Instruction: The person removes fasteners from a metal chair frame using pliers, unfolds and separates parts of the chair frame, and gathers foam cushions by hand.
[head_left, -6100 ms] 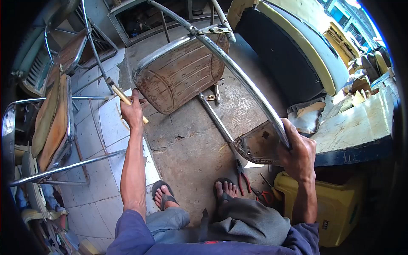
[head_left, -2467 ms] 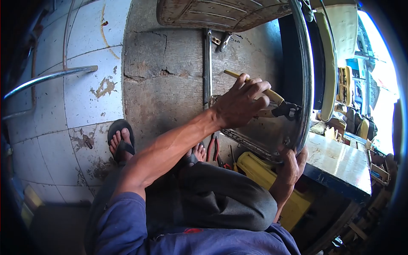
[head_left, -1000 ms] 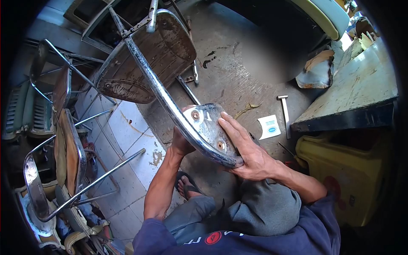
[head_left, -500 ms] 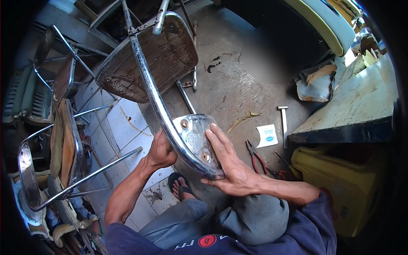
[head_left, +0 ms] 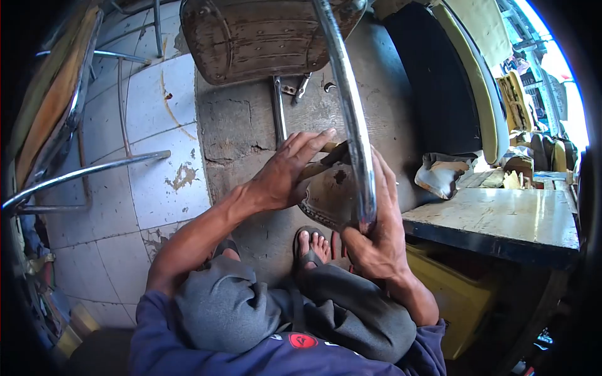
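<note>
A metal-framed chair is tipped over in front of me, its bent chrome tube point(head_left: 351, 106) running down between my hands. Its worn brown seat board point(head_left: 263, 44) shows its underside at the top. At the lower end of the tube is the backrest panel point(head_left: 332, 194), with a dark hole and a rough, stitched-looking lower edge. My right hand point(head_left: 379, 238) is wrapped round the tube's lower bend and the panel's right side. My left hand point(head_left: 279, 172) is closed at the panel's left edge, beside dark and tan material; its fingertips are partly hidden.
Another chair's metal leg point(head_left: 88, 178) juts over white floor tiles point(head_left: 166, 138) at left. To the right stand a worktable point(head_left: 495, 213), a yellow crate point(head_left: 451, 294) below it, and a dark cushion with a yellow edge point(head_left: 433, 81). A sandalled foot point(head_left: 311, 247) is below the panel.
The chair has turned and shifted right, and the backrest shows a different side. My left hand has moved to the panel's left edge; my right hand now grips the tube's bend. The view has swung.
</note>
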Demonstrator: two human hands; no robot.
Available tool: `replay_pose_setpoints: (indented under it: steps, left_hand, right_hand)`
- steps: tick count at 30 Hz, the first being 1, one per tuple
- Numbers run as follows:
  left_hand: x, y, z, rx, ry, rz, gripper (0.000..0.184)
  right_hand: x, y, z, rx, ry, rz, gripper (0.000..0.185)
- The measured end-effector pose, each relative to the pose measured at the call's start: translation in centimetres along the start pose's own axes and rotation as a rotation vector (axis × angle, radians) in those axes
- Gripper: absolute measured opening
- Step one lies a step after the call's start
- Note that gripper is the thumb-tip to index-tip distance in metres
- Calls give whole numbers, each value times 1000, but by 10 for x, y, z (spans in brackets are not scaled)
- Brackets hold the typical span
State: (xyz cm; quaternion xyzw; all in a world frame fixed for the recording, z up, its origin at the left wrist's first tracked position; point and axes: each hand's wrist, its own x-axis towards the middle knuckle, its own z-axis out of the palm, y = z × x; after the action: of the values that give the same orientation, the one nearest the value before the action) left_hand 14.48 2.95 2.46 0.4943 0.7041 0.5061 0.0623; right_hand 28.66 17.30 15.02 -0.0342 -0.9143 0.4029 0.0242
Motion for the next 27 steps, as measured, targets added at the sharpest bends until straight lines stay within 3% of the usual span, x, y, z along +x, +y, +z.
replay_pose_setpoints:
  steps: [1, 5, 8, 13, 16, 18, 27]
  left_hand:
    - [-4, 0, 7, -19, 38, 8, 84]
    - [-2, -14, 20, 106, 161, 66, 94]
    - [-3, -15, 12, 119, 140, 76, 93]
    - [-19, -22, 16, 106, 196, 0, 88]
    - [-32, -17, 15, -137, 167, -154, 83]
    - [-31, -14, 19, -397, 203, -60, 78]
    - [-38, 9, 30, -512, 101, 2, 58]
  right_hand:
    - [0, -2, 1, -51, 20, -23, 94]
    - [-7, -11, 12, 264, 131, 358, 96]
    - [-2, -24, 19, 443, 186, 468, 98]
    - [-9, -24, 20, 423, 231, 528, 100]
    - [-12, -14, 18, 437, 214, 493, 101]
    - [-10, -12, 20, 464, 233, 470, 102]
    - [-12, -16, 17, 346, 215, 519, 96]
